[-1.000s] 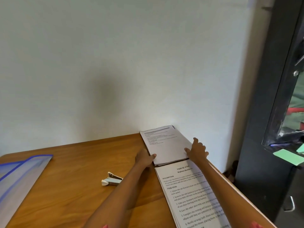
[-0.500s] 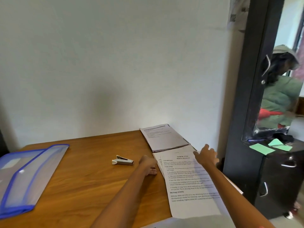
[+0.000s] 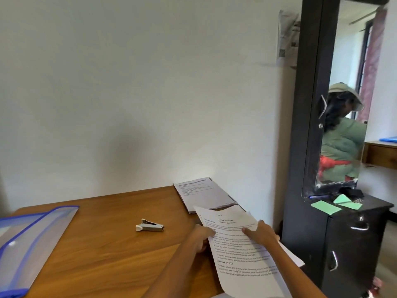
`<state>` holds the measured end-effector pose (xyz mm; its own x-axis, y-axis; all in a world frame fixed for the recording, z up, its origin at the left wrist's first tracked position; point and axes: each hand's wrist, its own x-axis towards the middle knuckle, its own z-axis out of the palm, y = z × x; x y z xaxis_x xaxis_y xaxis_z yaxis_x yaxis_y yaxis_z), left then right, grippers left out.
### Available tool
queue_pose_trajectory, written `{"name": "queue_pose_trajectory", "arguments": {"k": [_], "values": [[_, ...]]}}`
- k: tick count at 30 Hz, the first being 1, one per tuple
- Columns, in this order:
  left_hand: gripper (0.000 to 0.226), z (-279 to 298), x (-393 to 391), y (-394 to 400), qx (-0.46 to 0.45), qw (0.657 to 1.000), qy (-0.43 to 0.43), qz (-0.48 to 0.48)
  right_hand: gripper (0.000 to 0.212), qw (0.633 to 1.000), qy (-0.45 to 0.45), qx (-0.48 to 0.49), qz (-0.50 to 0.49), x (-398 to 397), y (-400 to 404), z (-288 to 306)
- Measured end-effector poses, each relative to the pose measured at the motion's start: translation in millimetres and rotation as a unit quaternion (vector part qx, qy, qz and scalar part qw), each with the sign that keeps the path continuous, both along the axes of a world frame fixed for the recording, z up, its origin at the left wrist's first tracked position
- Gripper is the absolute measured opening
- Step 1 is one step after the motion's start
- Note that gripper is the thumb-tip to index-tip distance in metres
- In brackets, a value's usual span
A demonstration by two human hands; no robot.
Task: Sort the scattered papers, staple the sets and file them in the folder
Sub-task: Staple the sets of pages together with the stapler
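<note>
While both hands were flat on the far stack (image 3: 204, 193) a second ago, they've since pulled back to the nearer set of papers (image 3: 240, 244). Left hand (image 3: 200, 236) now pinches the top sheet's left edge, fingers curled under it; right hand (image 3: 261, 233) lies on the sheet with fingers fairly straight, pressing rather than gripping as far as I can tell. Top sheet is lifted and curling off the pile at the worktop's (image 3: 103, 244) right edge. I read this as the far stack being squared and done, second set now being gathered. Stapler (image 3: 149, 225) sits untouched mid-worktop, well apart from both piles. Folder (image 3: 32, 237) lies at the left edge, nothing filed that I can see. Stapling and filing both pending.
</note>
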<state>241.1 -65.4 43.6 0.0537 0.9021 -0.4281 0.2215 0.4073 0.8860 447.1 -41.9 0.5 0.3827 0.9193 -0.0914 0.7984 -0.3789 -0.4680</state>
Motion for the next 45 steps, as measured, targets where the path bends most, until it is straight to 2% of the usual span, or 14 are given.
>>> {"name": "queue_pose_trajectory", "arguments": {"k": [7, 12, 15, 18, 19, 22, 26, 29, 31, 34, 36, 38, 41, 45], "values": [[0.034, 11, -12, -6, 0.072, 0.996, 0.043, -0.016, 0.068, 0.997, 0.031, 0.05, -0.056, -12, -11, 15], [0.015, 47, -84, -18, 0.121, 0.992, 0.035, 0.028, 0.07, 0.967, 0.195, 0.163, 0.0, -52, -17, 47], [0.011, 62, -134, -23, 0.15, 0.986, 0.023, 0.065, 0.079, 0.929, 0.316, 0.186, 0.05, -90, -20, 64], [0.014, 60, -185, -26, 0.165, 0.978, 0.015, 0.126, 0.043, 0.832, 0.52, 0.111, 0.158, -136, -25, 67], [0.012, 57, -202, -28, 0.166, 0.976, 0.01, 0.142, 0.041, 0.806, 0.556, 0.089, 0.185, -152, -22, 64], [0.014, 39, -243, -28, 0.171, 0.969, -0.014, 0.179, 0.044, 0.816, 0.528, 0.05, 0.229, -193, -6, 54], [0.026, 11, -281, -37, 0.162, 0.958, -0.108, 0.21, 0.008, 0.838, 0.479, 0.053, 0.255, -233, -4, 47], [0.024, -20, -308, -34, 0.171, 0.946, -0.143, 0.236, 0.014, 0.849, 0.434, 0.043, 0.297, -254, 2, 28], [0.015, -36, -319, -29, 0.193, 0.935, -0.113, 0.274, 0.022, 0.869, 0.372, 0.102, 0.31, -266, 9, 10], [0.012, -45, -323, -19, 0.238, 0.914, -0.078, 0.32, 0.034, 0.883, 0.307, 0.29, 0.205, -276, 30, -6], [0.011, -44, -322, -15, 0.265, 0.902, -0.052, 0.337, 0.025, 0.873, 0.282, 0.363, 0.164, -275, 43, -5], [0.01, -45, -322, -8, 0.278, 0.895, -0.035, 0.348, 0.012, 0.876, 0.29, 0.332, 0.197, -269, 56, -5], [0.013, -45, -328, 2, 0.297, 0.884, -0.03, 0.36, 0.012, 0.881, 0.274, 0.206, 0.326, -261, 67, -6], [0.019, -50, -339, 19, 0.298, 0.88, -0.028, 0.368, 0.015, 0.867, 0.242, 0.21, 0.382, -256, 78, -3]]}}
